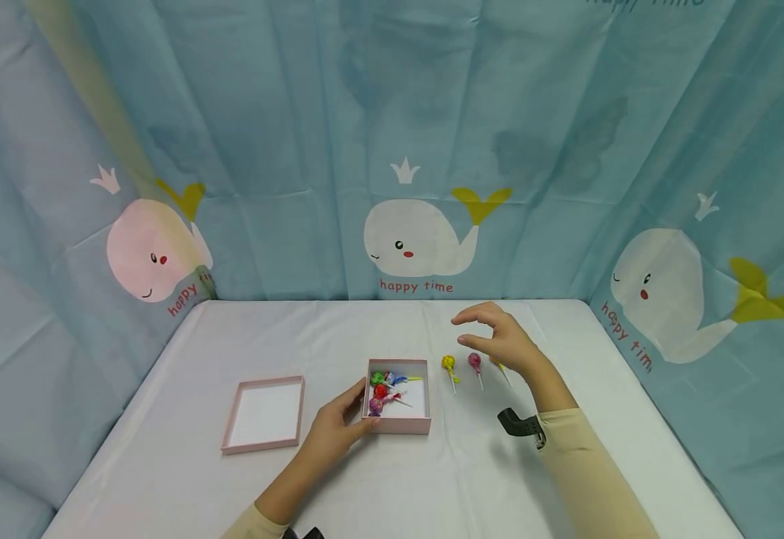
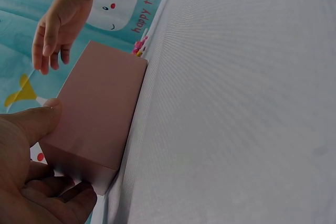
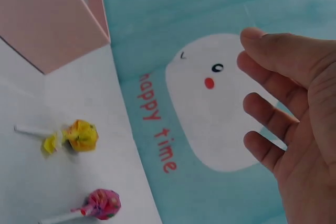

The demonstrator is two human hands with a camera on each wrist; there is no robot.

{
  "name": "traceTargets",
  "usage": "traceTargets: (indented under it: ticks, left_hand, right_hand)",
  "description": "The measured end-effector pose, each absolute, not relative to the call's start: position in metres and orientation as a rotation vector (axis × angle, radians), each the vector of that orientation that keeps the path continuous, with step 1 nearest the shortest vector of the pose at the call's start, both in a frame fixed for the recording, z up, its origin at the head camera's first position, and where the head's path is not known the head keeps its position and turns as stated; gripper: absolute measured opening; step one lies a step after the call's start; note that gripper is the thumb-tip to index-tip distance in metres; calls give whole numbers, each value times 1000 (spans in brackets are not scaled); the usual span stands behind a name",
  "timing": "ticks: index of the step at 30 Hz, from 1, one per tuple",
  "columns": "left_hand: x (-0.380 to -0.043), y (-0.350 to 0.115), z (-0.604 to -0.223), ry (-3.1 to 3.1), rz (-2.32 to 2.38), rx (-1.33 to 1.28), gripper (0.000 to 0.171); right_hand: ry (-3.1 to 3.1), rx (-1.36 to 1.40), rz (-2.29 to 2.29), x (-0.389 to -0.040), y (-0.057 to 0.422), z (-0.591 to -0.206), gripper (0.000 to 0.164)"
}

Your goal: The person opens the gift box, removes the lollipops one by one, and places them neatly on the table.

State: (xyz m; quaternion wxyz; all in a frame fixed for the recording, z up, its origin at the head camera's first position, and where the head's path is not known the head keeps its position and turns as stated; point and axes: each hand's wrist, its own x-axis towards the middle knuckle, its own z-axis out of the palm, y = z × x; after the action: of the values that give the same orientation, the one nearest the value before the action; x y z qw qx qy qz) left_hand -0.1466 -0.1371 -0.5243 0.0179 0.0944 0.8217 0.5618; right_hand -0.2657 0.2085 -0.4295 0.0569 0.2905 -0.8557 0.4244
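Observation:
My left hand [image 1: 336,425] grips the near left corner of a pink box [image 1: 401,426], thumb on its front wall and fingers along its left side. Inside the box lie several wrapped lollipops, among them a green one [image 1: 377,378], a red one [image 1: 381,391] and a purple one [image 1: 375,406]. My right hand [image 1: 499,340] is raised over the table to the right of the box, fingers loosely bent and nothing between them. Below it are a yellow lollipop [image 3: 83,135] and a pink lollipop [image 3: 104,204]; another yellow lollipop [image 1: 502,370] is partly hidden by the hand.
The box's shallow pink lid [image 1: 263,447] lies inside up on the white table [image 1: 445,479], left of the box. A blue curtain [image 1: 284,224] with printed whales stands along the back and both sides of the table.

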Motion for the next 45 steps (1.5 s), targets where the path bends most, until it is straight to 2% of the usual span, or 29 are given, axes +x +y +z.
traceTargets:
  ticks: [32, 38, 45]
  left_hand:
    - [-147, -137, -523, 2573, 1729, 313, 84]
    - [-148, -138, -523, 2564, 1739, 333, 84]
    - [-147, -139, -525, 2553, 1746, 340, 85]
  right_hand:
    - [-2579, 1291, 1246, -251, 116, -446, 30]
    - [-2620, 1366, 1369, -249, 102, -456, 31]
    - [-2686, 1401, 1301, -248, 90, -473, 27]
